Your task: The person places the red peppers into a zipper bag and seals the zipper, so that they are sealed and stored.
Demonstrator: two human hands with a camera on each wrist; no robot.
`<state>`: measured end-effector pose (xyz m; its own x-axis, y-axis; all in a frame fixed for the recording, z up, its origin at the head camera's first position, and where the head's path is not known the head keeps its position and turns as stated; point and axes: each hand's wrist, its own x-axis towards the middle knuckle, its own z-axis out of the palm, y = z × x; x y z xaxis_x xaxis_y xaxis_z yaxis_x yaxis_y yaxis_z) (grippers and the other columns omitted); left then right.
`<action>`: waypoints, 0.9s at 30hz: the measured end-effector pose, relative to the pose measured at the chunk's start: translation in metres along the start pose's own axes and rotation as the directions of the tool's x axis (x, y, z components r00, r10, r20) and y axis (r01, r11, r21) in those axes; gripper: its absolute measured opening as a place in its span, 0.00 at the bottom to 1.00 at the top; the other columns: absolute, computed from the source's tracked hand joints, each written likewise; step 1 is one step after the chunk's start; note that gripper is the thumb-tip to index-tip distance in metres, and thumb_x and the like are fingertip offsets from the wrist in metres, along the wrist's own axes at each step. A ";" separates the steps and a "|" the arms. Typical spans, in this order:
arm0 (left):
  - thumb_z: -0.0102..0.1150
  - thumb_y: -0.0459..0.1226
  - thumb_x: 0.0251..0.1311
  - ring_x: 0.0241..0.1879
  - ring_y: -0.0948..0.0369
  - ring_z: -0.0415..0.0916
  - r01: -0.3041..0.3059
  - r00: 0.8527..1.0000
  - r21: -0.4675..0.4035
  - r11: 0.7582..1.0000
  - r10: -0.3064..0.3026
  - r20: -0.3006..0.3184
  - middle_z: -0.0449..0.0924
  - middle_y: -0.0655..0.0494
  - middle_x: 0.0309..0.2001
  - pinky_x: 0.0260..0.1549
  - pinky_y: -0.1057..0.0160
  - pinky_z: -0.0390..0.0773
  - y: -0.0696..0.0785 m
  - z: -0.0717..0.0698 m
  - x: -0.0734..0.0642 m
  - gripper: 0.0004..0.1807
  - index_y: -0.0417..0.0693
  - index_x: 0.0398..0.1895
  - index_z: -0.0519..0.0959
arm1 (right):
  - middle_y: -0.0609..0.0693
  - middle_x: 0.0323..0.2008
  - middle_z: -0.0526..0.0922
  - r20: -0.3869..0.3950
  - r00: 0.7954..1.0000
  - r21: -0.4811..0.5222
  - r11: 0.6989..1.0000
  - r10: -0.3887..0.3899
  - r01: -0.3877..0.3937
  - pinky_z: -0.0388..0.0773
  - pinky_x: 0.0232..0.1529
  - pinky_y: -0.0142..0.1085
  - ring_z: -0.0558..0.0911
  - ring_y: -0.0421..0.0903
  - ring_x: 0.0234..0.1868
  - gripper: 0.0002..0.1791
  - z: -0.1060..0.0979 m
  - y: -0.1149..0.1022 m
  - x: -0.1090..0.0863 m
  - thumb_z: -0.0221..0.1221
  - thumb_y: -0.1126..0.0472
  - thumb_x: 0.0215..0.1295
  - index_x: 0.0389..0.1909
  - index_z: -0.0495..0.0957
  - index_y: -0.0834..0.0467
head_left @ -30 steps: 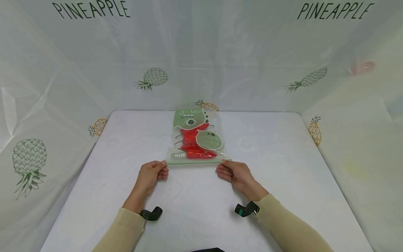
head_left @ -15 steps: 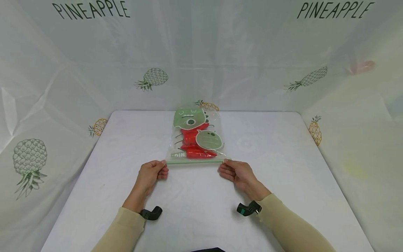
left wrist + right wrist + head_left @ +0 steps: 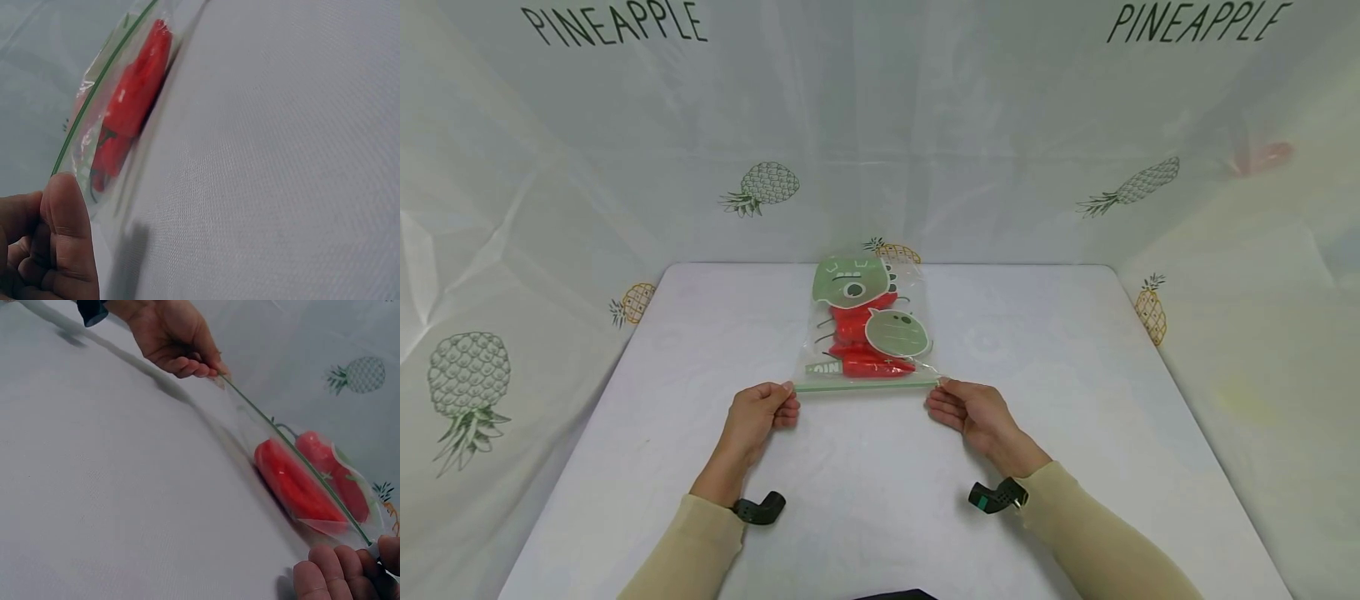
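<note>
A clear zip bag [image 3: 838, 333] printed with green cartoon shapes lies on the white table, its green zip strip [image 3: 865, 386] toward me. Several red chili peppers [image 3: 872, 367] with thin stems are inside it. My left hand [image 3: 762, 417] pinches the left end of the strip between thumb and finger. At the other end, my right hand [image 3: 973, 412] pinches the strip's right corner. In the right wrist view the strip [image 3: 300, 459] runs straight between both hands, raised off the table. Part of the peppers hides behind the printed shapes.
The white table [image 3: 1075, 375] has a curtain [image 3: 985, 125] with pineapple prints behind it and at both sides. Each wrist wears a black camera, such as the right one [image 3: 997, 496]. A dark object [image 3: 898, 595] shows at the bottom edge.
My right hand has slid a little to the right along the zip strip, out to its right end. The left hand and the bag stay almost still.
</note>
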<state>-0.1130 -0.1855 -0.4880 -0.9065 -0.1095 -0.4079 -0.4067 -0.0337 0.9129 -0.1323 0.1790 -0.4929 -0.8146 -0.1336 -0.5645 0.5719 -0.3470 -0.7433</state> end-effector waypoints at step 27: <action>0.58 0.42 0.78 0.28 0.62 0.84 -0.031 1.000 0.470 0.882 0.029 0.013 0.86 0.49 0.34 0.32 0.63 0.87 0.005 -0.011 -0.016 0.15 0.36 0.43 0.83 | 0.55 0.36 0.91 0.030 0.999 -0.287 0.958 0.023 -0.013 0.89 0.45 0.41 0.92 0.46 0.39 0.21 -0.018 -0.001 -0.009 0.60 0.59 0.77 0.57 0.78 0.74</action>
<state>-0.0993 -0.1948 -0.4770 -0.9192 -0.0979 -0.3815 -0.3837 0.4409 0.8114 -0.1240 0.1976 -0.4942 -0.8038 -0.1693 -0.5703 0.5865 -0.0644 -0.8074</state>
